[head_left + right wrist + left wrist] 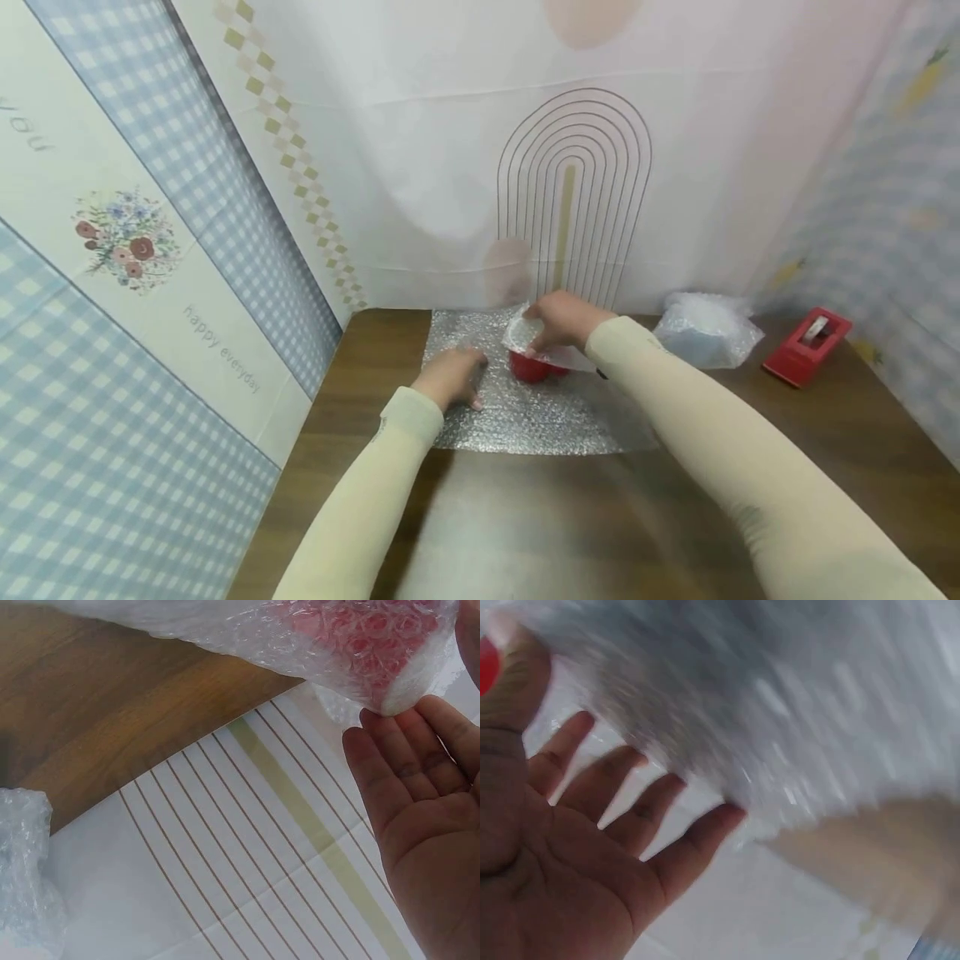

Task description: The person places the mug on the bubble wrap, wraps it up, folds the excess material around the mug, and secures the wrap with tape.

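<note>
Nearest you, the wooden surface (360, 375) carries a bubble wrap sheet (525, 425), its near edge running from 9 to 3 o'clock. Your left hand (450, 377) is over the sheet's 9 o'clock side, fingers spread and slightly bent, gripping nothing. To its 3 o'clock, on the sheet, is the red object (528, 368); wrap hides too much for you to tell its long axis or which way it points. Your right hand (564, 321), just above, holds a flap of wrap over it between thumb and fingers. Your head view shows bare red below that flap; only the right wrist view shows red through the bubbles and a pale, rounded end at your fingertips. Toward 3 o'clock lie a red tape dispenser (795, 357), long axis slanting to 1 o'clock, and a wrapped bundle (708, 329). At 12 o'clock hangs a patterned cloth (420, 167).
</note>
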`<state>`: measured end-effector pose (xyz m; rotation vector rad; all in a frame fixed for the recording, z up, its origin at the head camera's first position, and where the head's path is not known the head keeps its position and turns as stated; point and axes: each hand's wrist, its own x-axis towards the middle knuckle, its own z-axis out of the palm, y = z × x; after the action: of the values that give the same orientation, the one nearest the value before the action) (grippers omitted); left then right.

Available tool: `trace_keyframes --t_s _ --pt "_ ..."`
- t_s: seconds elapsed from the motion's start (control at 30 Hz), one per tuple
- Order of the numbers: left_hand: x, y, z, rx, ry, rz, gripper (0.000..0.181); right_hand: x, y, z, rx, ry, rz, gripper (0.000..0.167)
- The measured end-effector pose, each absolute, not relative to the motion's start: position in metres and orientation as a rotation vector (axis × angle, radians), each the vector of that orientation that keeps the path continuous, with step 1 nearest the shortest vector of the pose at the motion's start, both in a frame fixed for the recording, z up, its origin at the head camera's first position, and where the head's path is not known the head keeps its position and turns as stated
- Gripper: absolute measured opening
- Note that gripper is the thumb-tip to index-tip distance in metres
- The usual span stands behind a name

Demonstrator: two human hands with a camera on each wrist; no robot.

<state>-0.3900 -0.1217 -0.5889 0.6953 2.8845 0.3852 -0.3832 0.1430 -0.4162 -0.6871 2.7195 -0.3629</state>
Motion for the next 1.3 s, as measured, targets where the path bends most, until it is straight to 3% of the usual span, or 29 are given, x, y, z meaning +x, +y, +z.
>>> trace_keyframes --t_s 0.1,0.2,0.4,0.53,0.63,0.77,0.93,1.03,1.17,1.3 --pt "-0.373 -0.120 -0.555 0.638 2.834 0.423 0.093 -0.382 0.142 -0.413 -0.689 2.733 -0.379 0.075" --pt "-0.359 -0.125 -0.533 0.605 2.794 0.466 0.077 -0.381 0.141 -0.411 -0.672 2.721 -0.385 0.076" --pt "-0.382 -0.186 -0.585 0.604 2.864 0.501 0.042 -0.379 0.140 -0.412 -0.612 2.732 -0.354 0.077" --pt "-0.373 -0.219 -0.582 0.453 2.846 0.490 0.051 -0.378 0.137 -0.412 -0.624 2.736 -0.325 0.078" --pt "-0.351 -0.222 -0.556 0.430 2.797 0.537 0.069 -0.377 0.138 -0.410 -0.629 2.729 -0.338 0.077" --pt "-0.328 -0.212 -0.527 0.453 2.713 0.591 0.072 -0.376 0.141 -0.409 -0.635 2.723 -0.378 0.076" --pt "-0.333 -0.222 -0.553 0.518 2.700 0.611 0.082 -0.378 0.140 -0.415 -0.642 2.711 -0.396 0.077" --pt "-0.329 -0.222 -0.548 0.589 2.678 0.685 0.078 -0.381 0.142 -0.417 -0.639 2.712 -0.398 0.078" --pt "-0.317 -0.208 -0.516 0.589 2.636 0.810 0.066 -0.382 0.143 -0.417 -0.644 2.722 -0.401 0.077" --pt "-0.310 -0.194 -0.497 0.537 2.709 0.865 0.068 -0.383 0.144 -0.417 -0.675 2.727 -0.385 0.076"
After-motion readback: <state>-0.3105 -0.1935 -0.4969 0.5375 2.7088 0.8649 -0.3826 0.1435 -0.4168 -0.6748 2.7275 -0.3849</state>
